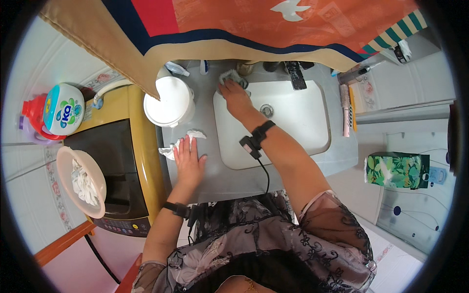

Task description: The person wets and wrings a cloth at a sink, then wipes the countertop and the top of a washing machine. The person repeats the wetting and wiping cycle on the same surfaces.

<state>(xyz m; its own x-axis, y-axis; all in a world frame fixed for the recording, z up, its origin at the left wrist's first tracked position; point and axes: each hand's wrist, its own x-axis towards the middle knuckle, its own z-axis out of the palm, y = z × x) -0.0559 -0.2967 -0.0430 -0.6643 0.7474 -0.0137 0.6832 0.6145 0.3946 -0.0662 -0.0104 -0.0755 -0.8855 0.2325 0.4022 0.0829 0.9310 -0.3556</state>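
Observation:
My right hand (236, 99) presses a grey cloth (231, 75) at the back left corner of the white sink basin (307, 132), beside the rim. Its fingers lie over the cloth, which is partly hidden beneath them. Flat on the grey countertop (216, 186), left of the basin, my left hand (188, 159) rests over a crumpled white tissue or cloth (198, 134), with parts of it showing on both sides of the fingers. Behind that hand stands a round white bucket (168, 102). A metal drain (266, 110) shows in the basin.
A black faucet (296, 75) reaches over the basin's back edge. At the left, a pink basin (100, 183) with white cloth sits on a washing machine (139, 146), near detergent bottles (64, 110). A hairbrush (345, 110) lies at right. A patterned curtain (234, 47) hangs across the back.

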